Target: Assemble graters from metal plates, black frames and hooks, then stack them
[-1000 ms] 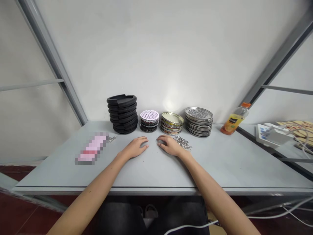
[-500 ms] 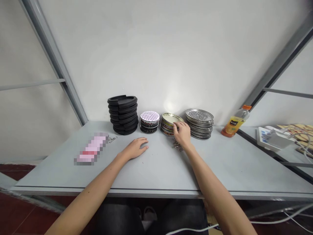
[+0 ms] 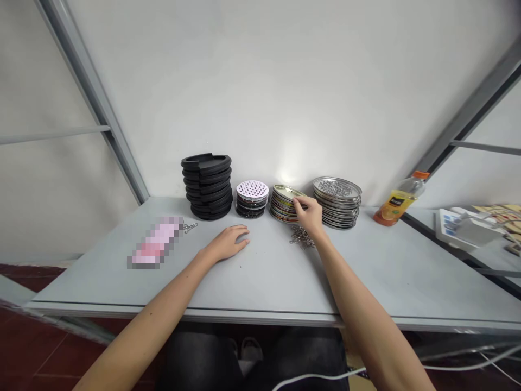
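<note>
- Two hands at work on a gray surface [image 3: 378,277]: one person, seen from head height, dark trousers [image 3: 248,361] below the edge.
- Right hand [image 3: 310,213]: fingers [image 3: 296,202] on the stack of gold-rimmed lids [image 3: 285,203], pressed against its upper edge; whether they grip a lid, the view cannot tell.
- Left hand [image 3: 226,243]: open and relaxed, lying flat on the surface, holding nothing, nearest the black rings.
- The gold-rimmed lids: one stack, tilted, third of four in a row along the far side of the surface, between the white-topped stack and the silver one, too tight to count lid by lid.
- Black rubber rings [image 3: 207,187]: one stack, about nine, at the row's left end.
- Lids topped by a white perforated disc [image 3: 252,190]: one short stack, beside the black rings.
- Silver perforated lids [image 3: 337,202]: one stack, about eight, at the row's right end, just beside the right hand.
- Small metal rings [image 3: 302,237]: one loose heap, just below the right hand.
- One pink item [image 3: 157,243], blurred beyond naming, with one small metal clip [image 3: 189,227] just beside it, at the surface's left.
- One bottle of orange drink [image 3: 401,200], capped, upright at the surface's right.
</note>
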The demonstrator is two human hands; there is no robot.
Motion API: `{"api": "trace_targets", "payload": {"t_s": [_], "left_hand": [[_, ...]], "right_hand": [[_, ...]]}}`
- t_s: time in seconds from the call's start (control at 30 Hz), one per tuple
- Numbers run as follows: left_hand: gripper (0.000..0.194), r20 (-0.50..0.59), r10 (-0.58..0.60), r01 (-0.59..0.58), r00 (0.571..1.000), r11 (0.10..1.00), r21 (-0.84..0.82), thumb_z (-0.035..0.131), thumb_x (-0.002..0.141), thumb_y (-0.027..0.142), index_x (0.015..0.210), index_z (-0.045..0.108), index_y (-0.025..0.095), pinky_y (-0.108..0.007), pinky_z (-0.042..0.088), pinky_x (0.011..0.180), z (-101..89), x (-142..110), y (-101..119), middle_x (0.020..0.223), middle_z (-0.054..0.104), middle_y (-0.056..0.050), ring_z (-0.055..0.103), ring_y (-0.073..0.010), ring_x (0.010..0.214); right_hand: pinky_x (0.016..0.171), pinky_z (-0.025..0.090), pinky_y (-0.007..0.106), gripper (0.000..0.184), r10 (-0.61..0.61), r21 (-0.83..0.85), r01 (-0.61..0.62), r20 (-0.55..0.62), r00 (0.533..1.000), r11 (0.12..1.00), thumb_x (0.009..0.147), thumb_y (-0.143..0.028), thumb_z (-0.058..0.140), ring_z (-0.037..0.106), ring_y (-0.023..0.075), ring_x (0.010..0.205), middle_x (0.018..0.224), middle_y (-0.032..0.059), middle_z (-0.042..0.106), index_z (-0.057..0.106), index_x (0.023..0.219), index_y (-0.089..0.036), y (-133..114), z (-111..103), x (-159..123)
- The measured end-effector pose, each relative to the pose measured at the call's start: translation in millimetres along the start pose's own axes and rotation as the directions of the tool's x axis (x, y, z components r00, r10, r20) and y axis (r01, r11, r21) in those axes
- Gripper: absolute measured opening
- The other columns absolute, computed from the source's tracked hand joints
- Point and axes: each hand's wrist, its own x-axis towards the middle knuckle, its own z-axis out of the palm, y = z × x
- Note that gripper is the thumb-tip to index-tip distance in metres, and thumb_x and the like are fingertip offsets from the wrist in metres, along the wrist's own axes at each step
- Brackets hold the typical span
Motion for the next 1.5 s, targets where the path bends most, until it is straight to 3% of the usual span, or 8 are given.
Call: {"api": "trace_targets", "payload": {"t_s": [0.3, 0.5, 0.67, 0.8, 0.97, 1.1, 1.3, 1.5], "left_hand": [[0.038, 0.007, 0.004, -0.004, 1.0, 1.0, 0.002, 0.052, 0.09, 0.037, 0.12, 0.062, 0.016, -0.038, 0.038, 0.108, -2.2, 0, 4, 0.133, 0.057, -0.011, 0.051, -0.0246, 0.125], [0.038, -0.001, 0.007, -0.007, 1.0, 1.0, -0.002, 0.052, 0.089, 0.036, 0.121, 0.062, 0.016, -0.038, 0.038, 0.108, -1.9, -1, 3, 0.133, 0.057, -0.011, 0.051, -0.0244, 0.125], [0.035, 0.0, 0.015, -0.015, 1.0, 1.0, -0.002, 0.052, 0.089, 0.034, 0.119, 0.063, 0.018, -0.038, 0.039, 0.107, -3.0, -1, 4, 0.132, 0.058, -0.01, 0.053, -0.024, 0.122], [0.033, -0.104, -0.012, 0.012, 0.994, 1.0, -0.001, 0.053, 0.088, 0.032, 0.115, 0.064, 0.017, -0.039, 0.042, 0.103, -5.0, 0, 4, 0.125, 0.062, -0.01, 0.055, -0.0254, 0.117], [0.026, -0.282, -0.098, 0.103, 0.954, 0.995, 0.003, 0.05, 0.088, 0.027, 0.106, 0.066, 0.016, -0.038, 0.046, 0.096, -8.3, 3, 0, 0.111, 0.067, -0.009, 0.059, -0.0247, 0.106], [0.026, -0.327, -0.111, 0.116, 0.938, 0.993, -0.004, 0.045, 0.087, 0.017, 0.1, 0.067, 0.017, -0.034, 0.049, 0.087, -11.9, 4, -3, 0.101, 0.069, -0.007, 0.063, -0.0222, 0.095], [0.034, -0.325, -0.085, 0.07, 0.942, 0.996, -0.057, 0.042, 0.081, 0.005, 0.101, 0.067, 0.017, -0.032, 0.05, 0.085, -13.5, 2, -7, 0.099, 0.071, -0.005, 0.065, -0.0201, 0.092], [0.036, -0.316, -0.086, 0.078, 0.945, 0.996, -0.037, 0.048, 0.077, 0.007, 0.106, 0.066, 0.019, -0.032, 0.052, 0.081, -13.7, 2, -8, 0.101, 0.071, -0.006, 0.065, -0.0208, 0.09]], "right_hand": [[0.083, 0.051, 0.037, 0.03, 0.261, 0.35, -0.184, -0.185, 0.947, 0.918, 0.08, -0.04, 0.062, 0.067, 0.0227, 0.085, 0.087, 0.0084, 0.073, 0.072, 0.087, -0.013, 0, -5, 12], [0.083, 0.051, 0.035, 0.033, 0.418, 0.577, -0.168, -0.333, 0.845, 0.799, 0.077, -0.045, 0.063, 0.065, 0.0192, 0.086, 0.088, 0.0054, 0.069, 0.068, 0.09, -0.015, -3, -19, 24], [0.076, 0.053, 0.033, 0.033, 0.396, 0.717, -0.229, -0.072, 0.916, 0.659, 0.079, -0.05, 0.061, 0.065, 0.0185, 0.086, 0.092, 0.0051, 0.068, 0.065, 0.094, -0.02, -11, -26, 23], [0.079, 0.053, 0.035, 0.034, 0.363, 0.729, -0.347, 0.145, 0.921, 0.59, 0.073, -0.051, 0.067, 0.065, 0.0213, 0.089, 0.093, 0.0059, 0.07, 0.066, 0.09, -0.021, -26, -15, 12], [0.076, 0.052, 0.036, 0.034, 0.208, 0.575, -0.354, 0.305, 0.929, 0.737, 0.077, -0.051, 0.064, 0.066, 0.0226, 0.084, 0.085, 0.0051, 0.072, 0.071, 0.086, -0.02, -51, 0, -9], [0.08, 0.051, 0.035, 0.026, 0.039, 0.502, -0.252, 0.396, 0.917, 0.827, 0.08, -0.044, 0.064, 0.066, 0.022, 0.085, 0.087, 0.0047, 0.073, 0.074, 0.083, -0.02, -71, 3, -22], [0.075, 0.051, 0.034, 0.02, -0.115, 0.514, -0.251, 0.577, 0.808, 0.82, 0.078, -0.038, 0.067, 0.066, 0.0215, 0.08, 0.085, 0.0064, 0.074, 0.075, 0.079, -0.02, -77, -2, -29], [0.073, 0.051, 0.034, 0.018, -0.084, 0.479, -0.281, 0.608, 0.789, 0.832, 0.073, -0.037, 0.07, 0.066, 0.021, 0.076, 0.08, 0.0059, 0.074, 0.074, 0.075, -0.019, -71, 0, -33]]}}
